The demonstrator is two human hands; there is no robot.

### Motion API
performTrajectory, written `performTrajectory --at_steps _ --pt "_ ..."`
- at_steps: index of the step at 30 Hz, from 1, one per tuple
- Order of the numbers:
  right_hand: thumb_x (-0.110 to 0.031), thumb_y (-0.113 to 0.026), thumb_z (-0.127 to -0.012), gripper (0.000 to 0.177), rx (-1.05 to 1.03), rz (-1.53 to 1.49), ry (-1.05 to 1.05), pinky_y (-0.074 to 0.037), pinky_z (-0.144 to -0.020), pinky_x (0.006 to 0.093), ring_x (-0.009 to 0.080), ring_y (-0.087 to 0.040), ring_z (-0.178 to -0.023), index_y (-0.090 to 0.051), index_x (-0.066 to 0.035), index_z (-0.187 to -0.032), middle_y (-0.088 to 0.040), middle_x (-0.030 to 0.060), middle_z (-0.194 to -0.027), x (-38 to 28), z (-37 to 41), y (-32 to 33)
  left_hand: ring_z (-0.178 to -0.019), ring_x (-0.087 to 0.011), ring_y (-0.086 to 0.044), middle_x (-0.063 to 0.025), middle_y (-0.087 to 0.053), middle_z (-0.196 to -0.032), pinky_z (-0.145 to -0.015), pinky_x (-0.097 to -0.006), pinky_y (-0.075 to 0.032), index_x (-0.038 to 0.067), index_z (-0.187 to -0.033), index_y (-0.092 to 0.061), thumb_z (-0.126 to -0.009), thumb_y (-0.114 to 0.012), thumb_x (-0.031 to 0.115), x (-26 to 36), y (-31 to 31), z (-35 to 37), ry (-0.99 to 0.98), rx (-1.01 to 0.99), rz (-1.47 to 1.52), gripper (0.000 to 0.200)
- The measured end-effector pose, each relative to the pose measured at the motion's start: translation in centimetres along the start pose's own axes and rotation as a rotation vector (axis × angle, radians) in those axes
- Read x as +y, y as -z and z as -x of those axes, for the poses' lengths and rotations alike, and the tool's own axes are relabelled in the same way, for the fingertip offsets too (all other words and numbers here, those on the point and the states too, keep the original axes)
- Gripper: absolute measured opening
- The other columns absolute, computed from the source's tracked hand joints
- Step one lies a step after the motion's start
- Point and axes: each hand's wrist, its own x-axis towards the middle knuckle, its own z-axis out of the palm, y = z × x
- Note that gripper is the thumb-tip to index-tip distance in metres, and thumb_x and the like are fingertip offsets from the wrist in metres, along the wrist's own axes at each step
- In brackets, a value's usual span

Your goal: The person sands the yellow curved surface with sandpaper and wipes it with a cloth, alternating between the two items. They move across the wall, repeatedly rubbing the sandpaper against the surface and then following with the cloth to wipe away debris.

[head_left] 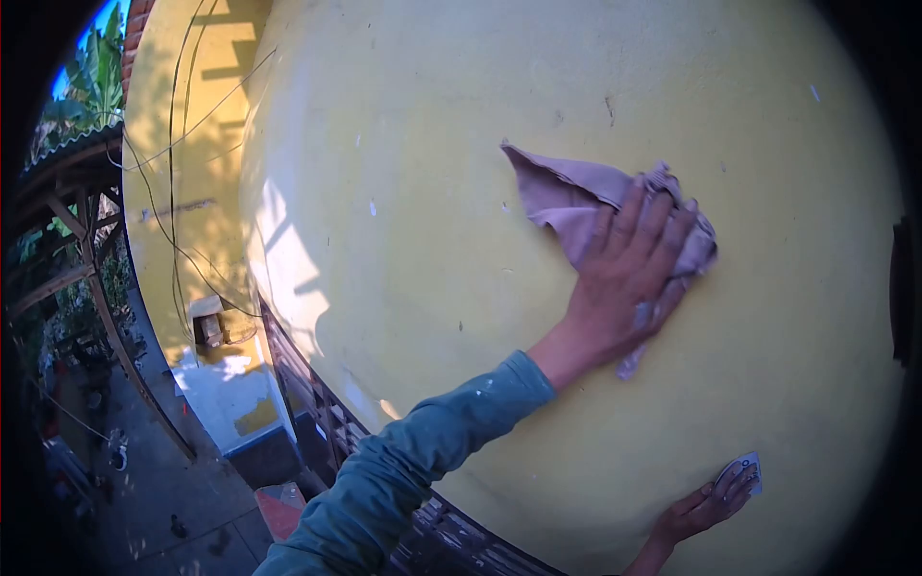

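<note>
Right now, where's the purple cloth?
In the head view, the purple cloth is right of centre, against the yellow wall, under the left hand.

And we're looking at a view where no text, label, brand, number or sign can be read. Over at the lower right, there are small dark marks [743, 464] on the pale piece [756, 477] under the right hand [720, 503], but they're too small and too covered by the fingers to make out!

Crumpled matt mauve cloth [567, 187], fairly smooth matt painted wall [413, 230], wrinkled fabric sleeve [432, 437], pale piece [757, 474] perhaps of paper
</note>
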Motion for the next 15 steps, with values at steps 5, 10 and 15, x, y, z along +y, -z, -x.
performTrajectory --at_steps 5,10,15 --pt "-0.032 -0.028 -0.113 0.051 0.012 -0.007 0.021 -0.023 -0.121 0.0569 0.0397 -0.034 -0.150 -0.048 -0.005 -0.152 -0.041 0.0170 -0.161 0.7 0.3 0.0 -0.143 -0.0307 -0.045 -0.0065 -0.043 -0.155 -0.119 -0.0522 -0.037 0.017 -0.153 -0.041 -0.096 -0.058 0.032 11.9 -5.5 5.1 -0.278 -0.174 0.302 0.061" --pt "-0.029 -0.029 -0.112 0.050 0.002 0.045 0.026 -0.023 -0.122 0.0569 0.0397 -0.034 -0.150 -0.047 -0.004 -0.152 -0.041 0.0173 -0.161 0.9 0.6 -0.3 -0.132 -0.0316 -0.052 -0.0112 -0.056 -0.140 -0.112 -0.0439 -0.043 0.014 -0.149 -0.050 -0.095 -0.063 0.025 3.6 -1.9 0.7 -0.223 -0.160 0.417 0.056" --pt "-0.026 -0.031 -0.112 0.048 0.029 0.009 0.016 -0.023 -0.122 0.0571 0.0397 -0.034 -0.150 -0.046 -0.004 -0.152 -0.041 0.0173 -0.161 0.0 0.1 0.0 -0.135 -0.0415 -0.048 -0.0249 -0.052 -0.144 -0.114 -0.0458 -0.035 -0.002 -0.144 -0.049 -0.101 -0.060 0.034 -15.1 5.8 -3.7 0.082 0.218 -0.220 0.057"
